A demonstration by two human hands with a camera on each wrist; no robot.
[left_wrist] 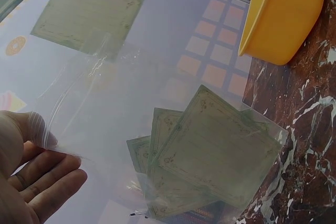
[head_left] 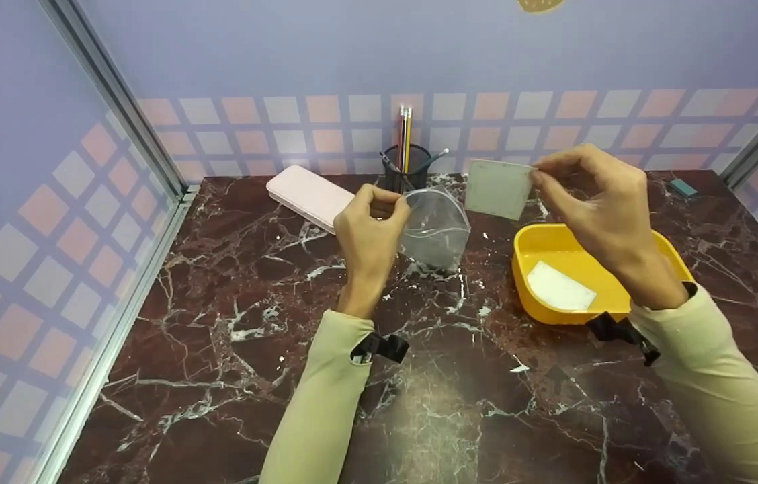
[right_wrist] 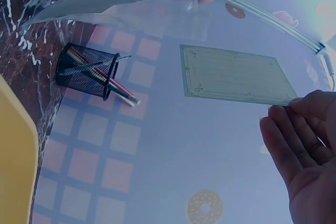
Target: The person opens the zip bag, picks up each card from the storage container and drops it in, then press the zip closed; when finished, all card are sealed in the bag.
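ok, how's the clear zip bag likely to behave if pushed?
Probably floppy: the clear zip bag looks like thin film, its mouth bowed. Likely light, since the left hand just pinches it at one edge. Contents may shift: the cards inside lie fanned, not squared up.

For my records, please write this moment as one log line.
left hand: holds bag | right hand: pinches card | in bag: several cards | in tray: white item
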